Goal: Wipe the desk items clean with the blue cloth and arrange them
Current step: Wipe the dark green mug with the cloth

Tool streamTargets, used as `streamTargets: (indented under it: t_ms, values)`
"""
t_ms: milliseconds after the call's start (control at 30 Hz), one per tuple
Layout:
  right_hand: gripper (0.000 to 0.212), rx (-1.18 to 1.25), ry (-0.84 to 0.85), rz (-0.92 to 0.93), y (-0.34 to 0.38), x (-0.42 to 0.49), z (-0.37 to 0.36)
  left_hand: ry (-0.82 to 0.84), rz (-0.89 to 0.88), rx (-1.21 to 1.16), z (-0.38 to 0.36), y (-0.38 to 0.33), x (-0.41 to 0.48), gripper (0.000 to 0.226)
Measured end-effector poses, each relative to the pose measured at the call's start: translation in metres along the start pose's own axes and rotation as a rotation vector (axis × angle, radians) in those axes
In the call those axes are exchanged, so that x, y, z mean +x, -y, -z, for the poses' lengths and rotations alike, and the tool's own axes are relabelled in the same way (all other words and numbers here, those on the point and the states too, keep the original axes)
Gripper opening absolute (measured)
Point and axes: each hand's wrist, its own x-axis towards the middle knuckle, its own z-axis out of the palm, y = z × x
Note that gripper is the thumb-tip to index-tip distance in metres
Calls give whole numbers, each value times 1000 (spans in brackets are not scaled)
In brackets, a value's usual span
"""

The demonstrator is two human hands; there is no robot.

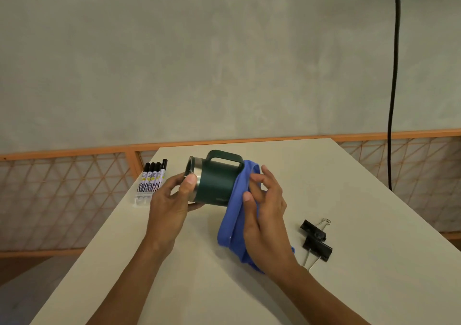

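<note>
Left grip: the left hand (172,200) is clasping the mouth end of the green mug (214,182), thumb over the steel rim, fingers curling underneath
Right grip: the right hand (264,215) is holding the blue cloth (234,220) with loosely bent fingers, pressing it against the mug's base
Mug axis: the mug is lying sideways between both grips, mouth facing the left hand, base facing the right, handle pointing up and away
Nearer hand: the right hand is sitting closer to the unwiped body, just left of its fingertips
Waiting items: markers (152,180) are lying beyond the left grip, binder clips (316,240) just right of the right wrist, both on the desk (349,200)
</note>
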Motion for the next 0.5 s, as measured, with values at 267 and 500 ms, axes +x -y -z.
streamTargets:
  t_ms: [267,500]
  values:
    - [42,134,128,-28,-4,20,33,122,-8,32,6,-4,0,59]
    - [55,195,89,-4,7,24,41,217,15,116,15,-4,5,61]
